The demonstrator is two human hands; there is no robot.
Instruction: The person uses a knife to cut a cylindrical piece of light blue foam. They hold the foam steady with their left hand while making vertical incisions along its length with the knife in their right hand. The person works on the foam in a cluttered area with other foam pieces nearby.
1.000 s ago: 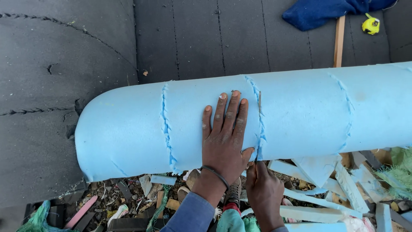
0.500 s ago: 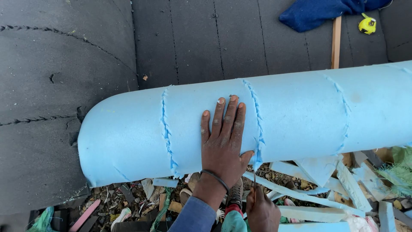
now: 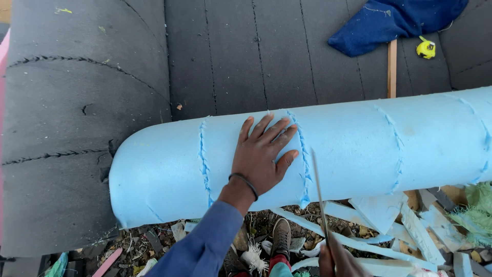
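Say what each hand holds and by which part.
Right hand grips a long thin blade at its lower end. Left hand holds nothing, pressing flat on the light-blue foam roll.

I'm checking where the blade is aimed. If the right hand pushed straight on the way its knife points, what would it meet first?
Probably the blue foam roll, beside the jagged seam; depth is unclear.

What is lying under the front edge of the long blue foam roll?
Under the blue foam roll lie cut foam strips, debris and a shoe. The roll covers whatever is directly beneath it.
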